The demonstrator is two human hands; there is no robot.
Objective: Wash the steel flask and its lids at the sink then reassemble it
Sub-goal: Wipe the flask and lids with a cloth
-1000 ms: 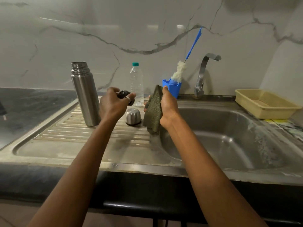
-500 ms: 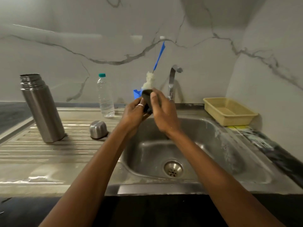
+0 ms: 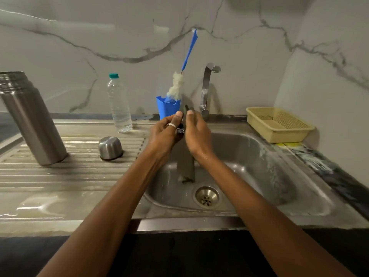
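Both hands are up over the sink basin, right in front of the tap. The left hand has its fingers curled round the dark inner lid, which is mostly hidden between the hands. The right hand grips a green scrub cloth held against that lid, with the rest hanging down toward the drain.

The steel flask stands open-topped on the wet ribbed surface at far left. The steel cap sits mouth-down beside it, well apart from the hands. Behind are a plastic water bottle and a blue cup holding a bottle brush, partly blocked by the fingers. A yellow basket sits at right.
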